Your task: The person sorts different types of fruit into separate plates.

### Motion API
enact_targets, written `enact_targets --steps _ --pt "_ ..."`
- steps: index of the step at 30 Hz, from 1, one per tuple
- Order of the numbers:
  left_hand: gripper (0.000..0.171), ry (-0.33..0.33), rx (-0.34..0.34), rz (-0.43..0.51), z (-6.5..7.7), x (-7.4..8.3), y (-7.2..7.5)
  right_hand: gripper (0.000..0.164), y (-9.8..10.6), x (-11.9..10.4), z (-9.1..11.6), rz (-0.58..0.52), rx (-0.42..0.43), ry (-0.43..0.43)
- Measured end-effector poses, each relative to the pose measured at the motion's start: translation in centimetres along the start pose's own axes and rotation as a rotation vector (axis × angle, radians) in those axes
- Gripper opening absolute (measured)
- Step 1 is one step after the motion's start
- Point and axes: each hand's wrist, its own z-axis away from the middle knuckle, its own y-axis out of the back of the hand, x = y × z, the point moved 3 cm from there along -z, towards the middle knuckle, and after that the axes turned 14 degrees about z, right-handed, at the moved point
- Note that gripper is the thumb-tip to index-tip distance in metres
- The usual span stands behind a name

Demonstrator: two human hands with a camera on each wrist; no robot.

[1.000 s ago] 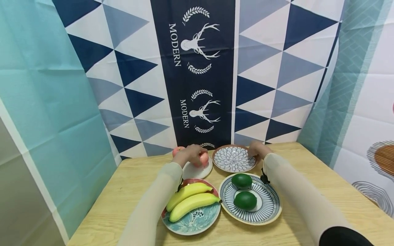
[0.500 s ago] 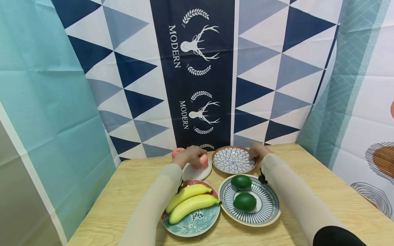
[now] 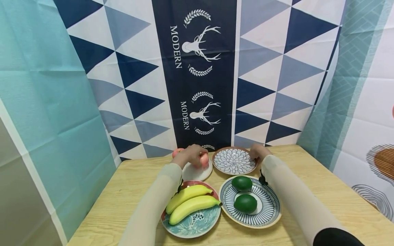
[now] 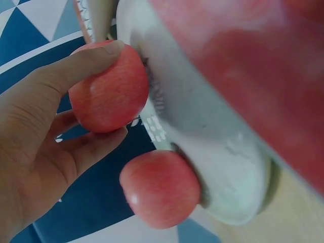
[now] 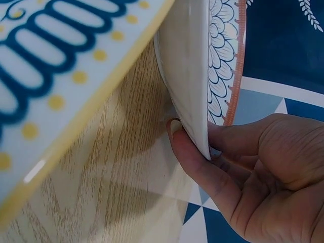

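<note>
My left hand (image 3: 192, 154) grips a red apple (image 4: 109, 91) between thumb and fingers, close over a small white plate (image 3: 197, 174) at the back of the table. A second apple (image 4: 161, 190) sits at that plate's far left side, outside the grip. To the right, my right hand (image 3: 259, 151) pinches the edge of a brown-rimmed plate (image 3: 234, 160) with a flower-petal pattern. In the right wrist view, the thumb lies on the upper face of the petal plate (image 5: 221, 66) and a finger (image 5: 190, 152) is underneath its rim.
Below my left forearm, a red and teal plate (image 3: 203, 223) bears two bananas (image 3: 194, 206). Right of it, a blue-striped plate (image 3: 267, 208) carries two dark green oval fruits (image 3: 245, 204). A patterned cloth (image 3: 200, 78) hangs right behind the wooden table (image 3: 123, 191).
</note>
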Motion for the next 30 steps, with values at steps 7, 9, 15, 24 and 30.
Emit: enact_targets --steps 7,9,15,24,30 --pt "0.07 -0.055 0.022 -0.041 -0.9 1.7 1.6 0.013 -0.1 0.3 -0.6 0.026 0.005 -0.002" --pt "0.069 -0.057 0.027 -0.041 -1.2 2.5 1.9 0.013 -0.1 0.4 -0.8 0.024 0.006 -0.007" --pt "0.075 -0.032 0.043 0.021 -1.7 5.2 2.2 0.016 -0.1 0.3 -1.0 0.073 0.016 -0.001" --pt "0.07 -0.103 0.055 0.018 -4.7 8.6 0.9 0.018 0.4 0.3 -0.6 0.102 0.038 0.025" --pt "0.068 -0.145 0.056 0.016 -6.8 9.6 -1.7 0.015 -0.4 0.8 -0.5 0.024 -0.012 0.033"
